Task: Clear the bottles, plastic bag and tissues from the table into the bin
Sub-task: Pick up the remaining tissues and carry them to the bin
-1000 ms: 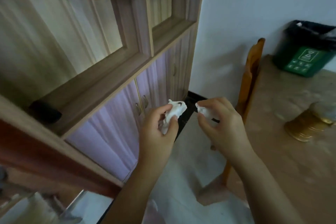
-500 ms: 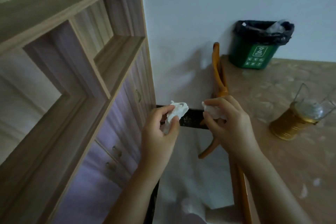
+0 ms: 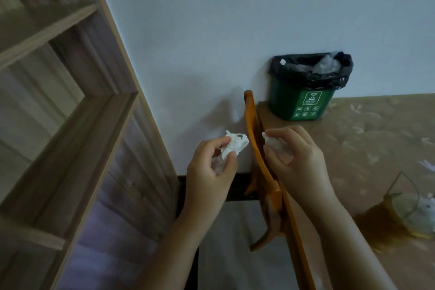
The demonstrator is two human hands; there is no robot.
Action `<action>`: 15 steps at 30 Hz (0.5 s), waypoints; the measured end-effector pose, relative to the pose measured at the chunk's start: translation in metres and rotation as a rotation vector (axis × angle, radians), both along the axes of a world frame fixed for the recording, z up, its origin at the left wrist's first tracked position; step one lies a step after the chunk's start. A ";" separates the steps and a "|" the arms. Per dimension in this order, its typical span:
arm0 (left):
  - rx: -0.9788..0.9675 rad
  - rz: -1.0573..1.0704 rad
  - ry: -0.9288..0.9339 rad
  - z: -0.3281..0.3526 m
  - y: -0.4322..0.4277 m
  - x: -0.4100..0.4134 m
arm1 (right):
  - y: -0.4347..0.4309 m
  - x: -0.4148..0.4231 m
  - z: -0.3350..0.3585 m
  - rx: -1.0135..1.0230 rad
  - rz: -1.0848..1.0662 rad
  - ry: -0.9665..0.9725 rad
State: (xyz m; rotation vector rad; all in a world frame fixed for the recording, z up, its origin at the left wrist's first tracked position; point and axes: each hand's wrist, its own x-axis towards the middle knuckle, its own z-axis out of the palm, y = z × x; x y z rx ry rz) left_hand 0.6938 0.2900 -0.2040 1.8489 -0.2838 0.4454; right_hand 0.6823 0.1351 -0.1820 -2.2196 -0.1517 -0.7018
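Left hand (image 3: 211,167): grip pinched on a crumpled white tissue (image 3: 234,147), dark smudge on top. Right hand (image 3: 294,158): grip curled round a smaller white tissue wad (image 3: 274,142), mostly hidden in the hand. Black-lined green plastic bin (image 3: 303,101) stands on the patterned tan desk (image 3: 376,143). Both wads lie short of the bin and to its left; right hand nearer, left hand out past the desk edge. No long axis, just soft lumps. Likely next: lift both over the bin rim, let go.
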 end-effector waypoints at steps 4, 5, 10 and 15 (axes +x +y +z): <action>0.026 -0.034 0.004 -0.001 -0.015 0.041 | -0.013 0.034 -0.001 0.013 -0.029 0.007; 0.027 -0.047 0.000 -0.001 -0.018 0.050 | -0.016 0.042 -0.002 0.012 -0.041 0.004; 0.038 -0.119 0.044 -0.006 -0.029 0.100 | -0.027 0.081 -0.009 0.001 -0.138 0.039; 0.043 -0.182 0.057 -0.011 -0.034 0.165 | -0.028 0.132 -0.015 -0.005 -0.273 0.052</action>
